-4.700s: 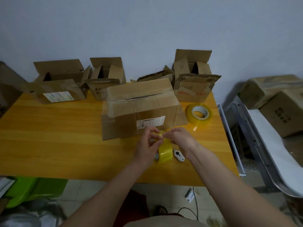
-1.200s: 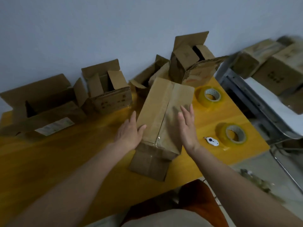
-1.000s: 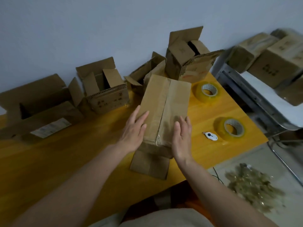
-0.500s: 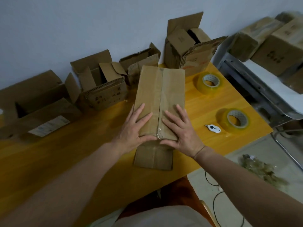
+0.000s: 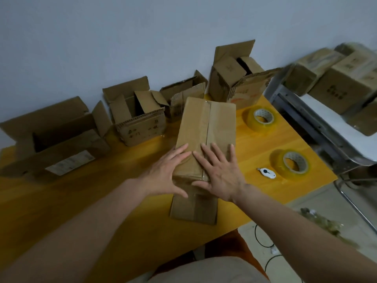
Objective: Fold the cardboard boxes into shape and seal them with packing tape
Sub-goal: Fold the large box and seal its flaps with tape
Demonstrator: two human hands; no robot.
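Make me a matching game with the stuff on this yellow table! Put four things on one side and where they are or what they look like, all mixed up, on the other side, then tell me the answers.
Things:
1. taped box
2. white cutter
3. box with the white label
4. near tape roll

Places or states:
A. at the far left of the table, top flaps open
B. under both flat hands, seam taped shut
C. lying flat close to the table's right edge
D. small, between the taped box and a tape roll

Pairs: 1-B, 2-D, 3-A, 4-C
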